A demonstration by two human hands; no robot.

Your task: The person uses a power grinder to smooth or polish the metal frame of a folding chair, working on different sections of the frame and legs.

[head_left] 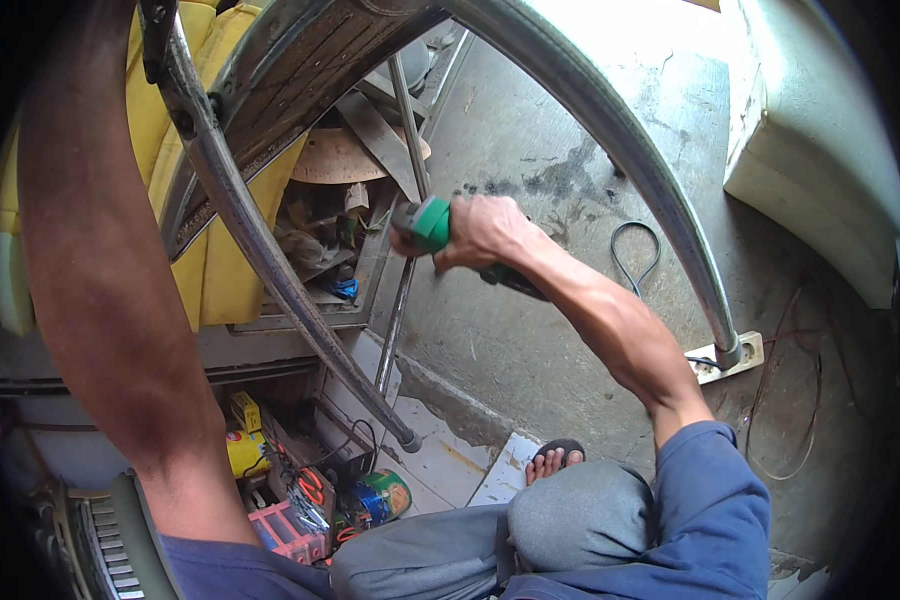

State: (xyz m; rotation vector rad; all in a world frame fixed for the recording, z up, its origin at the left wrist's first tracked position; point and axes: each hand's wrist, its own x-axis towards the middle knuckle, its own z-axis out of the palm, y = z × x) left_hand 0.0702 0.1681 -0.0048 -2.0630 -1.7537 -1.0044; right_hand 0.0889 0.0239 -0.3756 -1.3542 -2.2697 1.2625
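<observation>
Right hand [482, 228]: fingers wrapped round a power tool [433, 226], firm grip, arm reaching forward from the lower right. Tool has a green housing with a dark grey head end; a dark part of the body shows under the wrist. Sits near picture centre, head pointing left, in line with a thin metal rod [396, 322]; contact with the rod can't be told. Left forearm [120, 270] runs up to the top edge; its hand is out of view, so can't tell what it holds.

Around the tool: metal frame [610, 115], thick curved tubes, greyish shine, scuffed and dull in patches. One tube sweeps right and down, its end over a white power strip [753, 350]; another drops from upper left to a capped end near the tiles. Brown, worn panel [315, 75] between the tubes at the top.

Further out: yellow cushions [232, 255] left, cream padded piece [820, 190] upper right, black cable loop [657, 255] on the stained concrete floor [470, 340]. Lower left, orange-handled scissors [311, 487], a pink-red crate [288, 532] and a green can [384, 493], cluttered close together.
</observation>
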